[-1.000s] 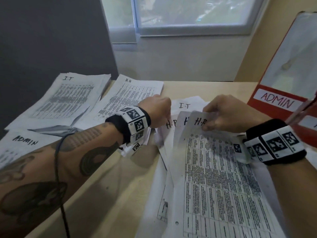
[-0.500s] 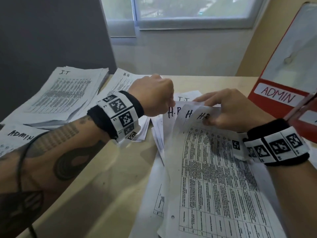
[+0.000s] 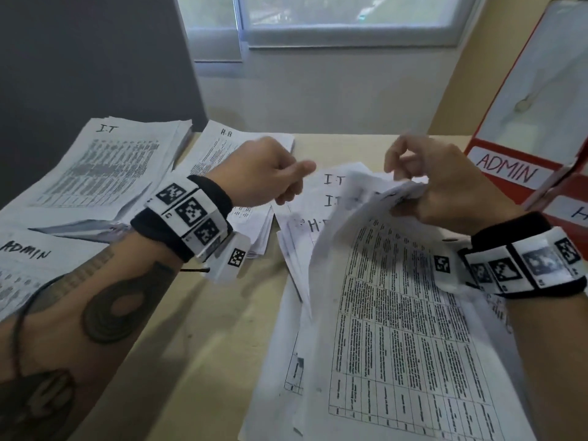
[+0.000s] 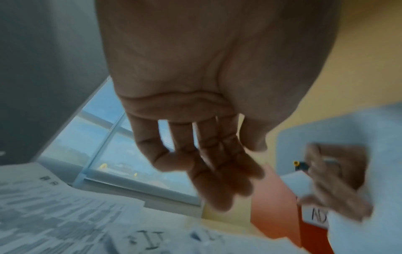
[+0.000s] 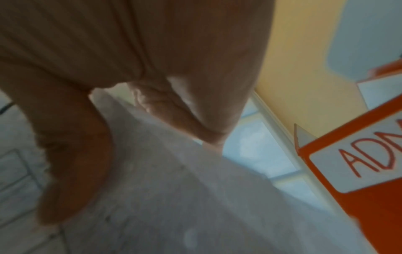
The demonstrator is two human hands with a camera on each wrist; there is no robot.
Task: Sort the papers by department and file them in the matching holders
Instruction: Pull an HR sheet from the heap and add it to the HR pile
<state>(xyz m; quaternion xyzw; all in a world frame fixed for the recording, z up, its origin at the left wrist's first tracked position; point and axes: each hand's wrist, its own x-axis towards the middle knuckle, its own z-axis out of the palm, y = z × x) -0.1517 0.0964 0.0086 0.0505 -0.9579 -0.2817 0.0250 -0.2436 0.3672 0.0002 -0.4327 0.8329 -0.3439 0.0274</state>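
Since a second ago the left hand (image 3: 264, 171) has let go of the fanned sheets and drawn back, fingers loose and empty, while the right hand (image 3: 445, 183) has peeled the top sheet (image 3: 397, 313) up, pinching its upper edge. On the counter (image 3: 197, 345), sorted IT (image 3: 95, 167), HR (image 3: 222, 144) and ADMIN (image 3: 22, 268) piles lie left; unsorted sheets remain beneath. Nothing seems filed in the holders (image 3: 521, 173) yet.

Matt printed paper sheets (image 3: 397, 329); smooth pale wood-look table (image 3: 206, 345); glossy red holder (image 3: 521, 154).
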